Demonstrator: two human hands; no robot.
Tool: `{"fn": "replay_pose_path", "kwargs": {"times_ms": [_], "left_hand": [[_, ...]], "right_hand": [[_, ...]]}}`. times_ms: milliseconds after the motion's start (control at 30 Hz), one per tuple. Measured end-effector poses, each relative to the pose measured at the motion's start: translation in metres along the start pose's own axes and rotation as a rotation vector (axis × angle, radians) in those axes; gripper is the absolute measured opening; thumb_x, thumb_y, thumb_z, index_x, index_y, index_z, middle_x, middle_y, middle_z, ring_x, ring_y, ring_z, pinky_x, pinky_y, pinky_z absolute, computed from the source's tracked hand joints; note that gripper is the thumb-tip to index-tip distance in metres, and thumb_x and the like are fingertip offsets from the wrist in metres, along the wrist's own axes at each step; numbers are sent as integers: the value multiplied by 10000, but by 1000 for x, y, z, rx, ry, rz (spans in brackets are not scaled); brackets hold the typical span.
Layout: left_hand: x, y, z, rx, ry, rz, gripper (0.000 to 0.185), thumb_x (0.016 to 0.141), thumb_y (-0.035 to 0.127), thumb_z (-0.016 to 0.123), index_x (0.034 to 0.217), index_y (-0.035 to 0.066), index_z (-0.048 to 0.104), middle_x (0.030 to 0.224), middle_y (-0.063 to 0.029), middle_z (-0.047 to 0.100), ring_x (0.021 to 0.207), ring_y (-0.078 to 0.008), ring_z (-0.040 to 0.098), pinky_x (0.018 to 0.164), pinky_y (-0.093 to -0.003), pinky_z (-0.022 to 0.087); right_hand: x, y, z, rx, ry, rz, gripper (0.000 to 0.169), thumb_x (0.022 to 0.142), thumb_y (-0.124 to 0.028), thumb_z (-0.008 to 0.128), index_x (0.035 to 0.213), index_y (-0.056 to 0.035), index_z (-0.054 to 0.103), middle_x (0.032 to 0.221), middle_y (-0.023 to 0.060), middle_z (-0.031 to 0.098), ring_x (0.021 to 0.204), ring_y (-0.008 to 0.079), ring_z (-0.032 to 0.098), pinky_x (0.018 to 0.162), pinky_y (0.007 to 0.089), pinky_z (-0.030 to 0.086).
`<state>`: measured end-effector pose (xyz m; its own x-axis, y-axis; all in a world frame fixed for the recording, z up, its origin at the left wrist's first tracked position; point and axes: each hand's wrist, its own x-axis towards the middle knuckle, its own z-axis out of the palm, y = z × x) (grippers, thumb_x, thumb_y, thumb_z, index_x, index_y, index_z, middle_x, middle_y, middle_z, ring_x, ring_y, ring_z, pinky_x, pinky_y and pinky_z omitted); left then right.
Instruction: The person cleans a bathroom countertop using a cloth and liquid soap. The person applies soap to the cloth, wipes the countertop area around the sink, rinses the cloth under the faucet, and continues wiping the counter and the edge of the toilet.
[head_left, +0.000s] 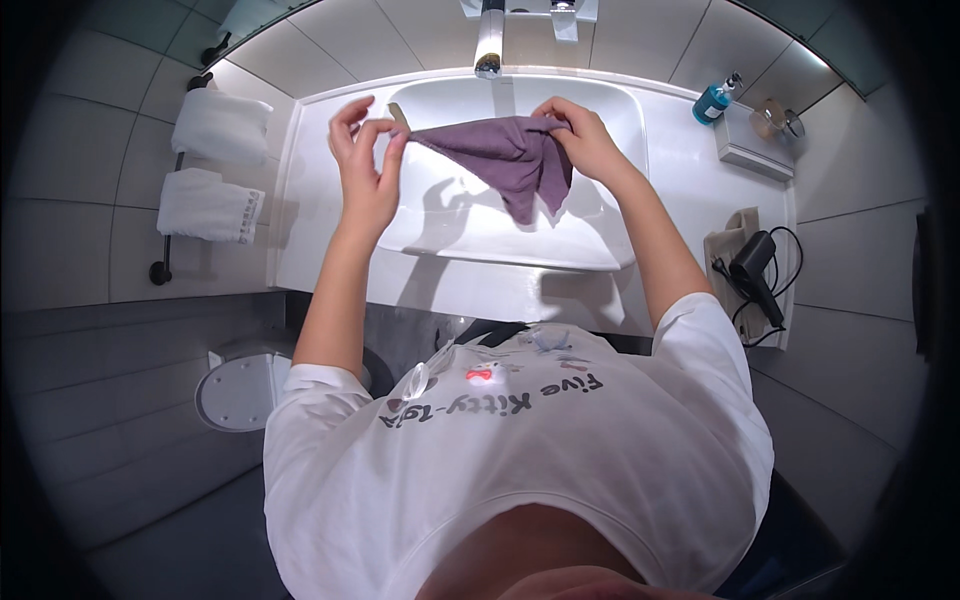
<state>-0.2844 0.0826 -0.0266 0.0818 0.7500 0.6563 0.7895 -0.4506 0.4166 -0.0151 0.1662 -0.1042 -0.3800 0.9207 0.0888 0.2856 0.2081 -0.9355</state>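
A purple cloth (502, 154) is stretched between my two hands above a white washbasin (442, 244). My left hand (365, 161) pinches its narrow left corner between thumb and finger, with the other fingers raised. A small olive-tan strip (397, 115) shows just behind those fingertips; what it belongs to is unclear. Over at the cloth's right upper edge, my right hand (589, 139) grips the fabric between thumb and fingers. From there the loose folds hang down in points over the basin, throwing a shadow on it.
A chrome faucet (490, 41) juts over the basin's back edge. On the counter's right are a blue soap pump bottle (712, 101), a box (754, 142), glasses (769, 118) and a black hair dryer (756, 266). White towels (221, 127) hang at the left wall.
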Motion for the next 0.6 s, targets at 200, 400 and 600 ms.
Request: {"fn": "replay_pose_path", "kwargs": {"times_ms": [200,400,600], "left_hand": [[68,38,-15,-204,-215,149,79,874,69,593,898,-6,587,850,-106,593,754,-231,585,692,-301,465],[101,41,-24,-240,-142,372,97,867,10,583,960,-8,565,830,-125,585,700,-244,590,606,-298,471],[103,6,-60,-329,-173,214,79,896,-3,542,972,-9,565,853,-89,583,743,-162,598,644,-270,474]], "right_hand": [[-7,-42,21,-23,152,-103,241,788,-147,676,992,-39,607,980,93,652,892,203,624,788,332,485],[-10,-121,71,-118,230,-301,627,630,-291,827,1072,-11,480,962,115,585,868,222,583,775,321,481],[9,-100,83,108,219,-233,180,765,-92,718,874,0,608,737,55,642,748,162,634,736,297,492]]}}
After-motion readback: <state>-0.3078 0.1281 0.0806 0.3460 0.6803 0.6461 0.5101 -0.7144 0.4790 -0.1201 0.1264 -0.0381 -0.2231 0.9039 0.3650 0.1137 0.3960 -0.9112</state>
